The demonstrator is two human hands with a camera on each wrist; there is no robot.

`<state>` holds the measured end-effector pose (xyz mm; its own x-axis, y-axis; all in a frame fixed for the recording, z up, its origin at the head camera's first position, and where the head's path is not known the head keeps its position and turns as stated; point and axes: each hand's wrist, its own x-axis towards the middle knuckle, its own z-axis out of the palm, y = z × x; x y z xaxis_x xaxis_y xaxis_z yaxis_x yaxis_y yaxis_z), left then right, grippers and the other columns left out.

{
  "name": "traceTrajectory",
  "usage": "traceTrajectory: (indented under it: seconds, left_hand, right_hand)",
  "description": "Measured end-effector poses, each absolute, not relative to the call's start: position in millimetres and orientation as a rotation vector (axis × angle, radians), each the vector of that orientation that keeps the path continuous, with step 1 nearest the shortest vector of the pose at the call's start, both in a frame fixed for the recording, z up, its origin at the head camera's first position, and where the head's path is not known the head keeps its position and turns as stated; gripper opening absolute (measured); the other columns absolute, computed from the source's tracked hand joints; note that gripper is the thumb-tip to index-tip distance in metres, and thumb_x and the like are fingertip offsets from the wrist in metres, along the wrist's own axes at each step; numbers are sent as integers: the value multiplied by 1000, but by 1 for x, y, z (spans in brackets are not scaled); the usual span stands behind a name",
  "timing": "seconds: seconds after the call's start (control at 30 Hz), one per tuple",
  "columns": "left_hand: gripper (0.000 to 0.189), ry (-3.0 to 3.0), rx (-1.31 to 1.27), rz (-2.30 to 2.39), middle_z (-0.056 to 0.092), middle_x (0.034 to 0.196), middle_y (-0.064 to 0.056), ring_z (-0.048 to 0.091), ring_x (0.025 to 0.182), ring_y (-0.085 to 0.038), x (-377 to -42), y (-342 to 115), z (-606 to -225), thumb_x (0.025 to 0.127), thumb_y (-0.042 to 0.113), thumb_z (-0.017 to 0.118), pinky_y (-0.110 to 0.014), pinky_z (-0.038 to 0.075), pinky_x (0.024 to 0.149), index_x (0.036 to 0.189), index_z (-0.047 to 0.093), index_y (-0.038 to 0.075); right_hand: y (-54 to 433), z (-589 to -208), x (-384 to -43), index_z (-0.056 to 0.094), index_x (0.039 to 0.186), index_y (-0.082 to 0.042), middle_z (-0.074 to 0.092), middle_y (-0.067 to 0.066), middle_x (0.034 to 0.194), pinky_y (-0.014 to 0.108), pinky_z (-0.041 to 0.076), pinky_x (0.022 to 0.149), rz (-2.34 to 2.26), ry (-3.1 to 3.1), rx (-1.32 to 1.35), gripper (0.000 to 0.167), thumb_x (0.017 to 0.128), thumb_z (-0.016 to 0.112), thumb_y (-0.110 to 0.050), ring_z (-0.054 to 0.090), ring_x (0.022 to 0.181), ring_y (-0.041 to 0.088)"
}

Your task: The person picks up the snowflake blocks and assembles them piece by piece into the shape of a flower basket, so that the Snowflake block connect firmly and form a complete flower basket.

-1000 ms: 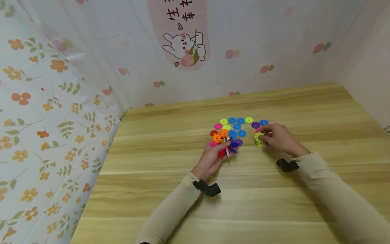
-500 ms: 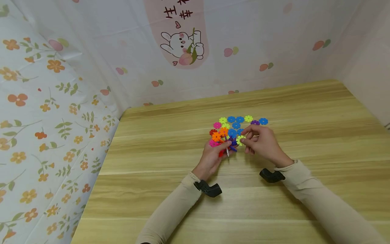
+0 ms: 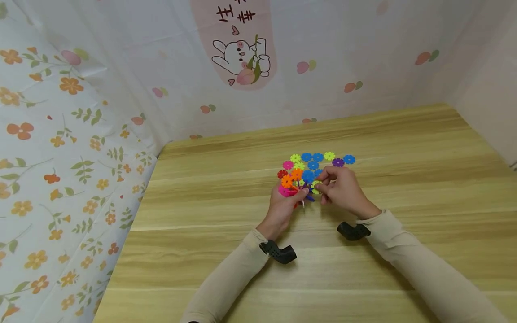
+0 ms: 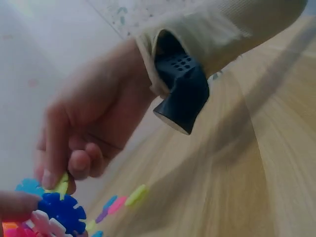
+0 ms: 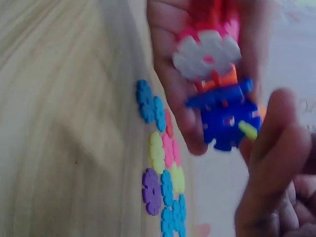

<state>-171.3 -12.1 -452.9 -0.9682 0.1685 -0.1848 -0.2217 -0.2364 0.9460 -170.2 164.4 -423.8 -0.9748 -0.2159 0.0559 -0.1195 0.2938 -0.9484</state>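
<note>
My left hand [image 3: 280, 211] holds a cluster of interlocked flower-shaped plastic discs, with orange [image 3: 286, 181], pink, red, white and blue pieces showing. Between thumb and forefinger, my right hand [image 3: 343, 190] pinches a yellow-green notched disc [image 3: 316, 187] at the cluster's right side. In the right wrist view, this disc's edge [image 5: 248, 130] lies against a dark blue disc [image 5: 224, 123]; whether the two are joined I cannot tell. A white disc [image 5: 207, 55] sticks out of the cluster there. The left wrist view shows the left thumb [image 4: 19, 205] beside the dark blue disc [image 4: 61, 213].
Loose discs lie on the wooden table [image 3: 226, 242] behind the hands, among them a purple one [image 3: 338, 162], a blue one [image 3: 349, 159] and a pink one [image 3: 288, 165]. A printed curtain [image 3: 161, 67] hangs along the table's far edge.
My right hand has moved left from the loose discs on the right, bringing the yellow-green disc up to the cluster. The left hand has stayed nearly in place, still holding the cluster.
</note>
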Motion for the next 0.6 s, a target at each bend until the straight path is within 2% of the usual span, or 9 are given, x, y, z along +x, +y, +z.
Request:
traceTrajectory:
  seconds: [0.1, 0.23, 0.33, 0.43, 0.53, 0.6]
  left_hand:
    - [30, 1626, -25, 2250, 67, 104, -2, 63, 85, -11, -172, -21, -448, 94, 10, 68, -23, 53, 71, 122, 60, 6]
    - [15, 1352, 53, 2215, 57, 110, 0, 59, 94, -11, -176, -40, -444, 102, 20, 53, -24, 54, 76, 112, 57, 11]
    - [17, 1226, 127, 2164, 56, 109, 2, 59, 96, -11, -177, -50, -444, 104, 21, 44, -25, 53, 79, 103, 60, 15]
    - [21, 1182, 157, 2116, 62, 107, 0, 63, 98, -13, -175, -48, -448, 104, 18, 44, -28, 55, 84, 101, 64, 12]
    - [15, 1185, 112, 2127, 64, 107, -1, 66, 98, -14, -173, -43, -452, 102, 16, 47, -30, 56, 86, 107, 60, 10]
    - [13, 1193, 74, 2164, 64, 109, -2, 67, 98, -14, -172, -43, -453, 102, 14, 49, -32, 56, 88, 110, 59, 10]
  right_hand:
    - [168, -422, -173, 60, 98, 10, 61, 27, 78, 37, 56, 50, -1774, 2429, -331, 9, 94, 62, 3, 64, 52, 31]
    - [176, -419, -175, 65, 102, 6, 63, 25, 78, 39, 56, 54, -1714, 2439, -371, 10, 96, 61, -2, 65, 57, 35]
    - [178, -418, -176, 67, 106, 5, 65, 21, 78, 39, 59, 58, -1689, 2413, -398, 13, 97, 61, -4, 66, 62, 35]
    - [182, -418, -176, 66, 110, 5, 67, 21, 83, 41, 60, 63, -1678, 2360, -426, 17, 100, 57, -6, 68, 67, 33]
    - [191, -417, -180, 65, 112, 5, 68, 23, 91, 37, 58, 58, -1637, 2396, -436, 20, 102, 53, -6, 68, 67, 32]
    - [200, -417, -184, 65, 110, 5, 68, 22, 93, 34, 55, 54, -1511, 2523, -458, 17, 100, 55, -5, 67, 66, 29]
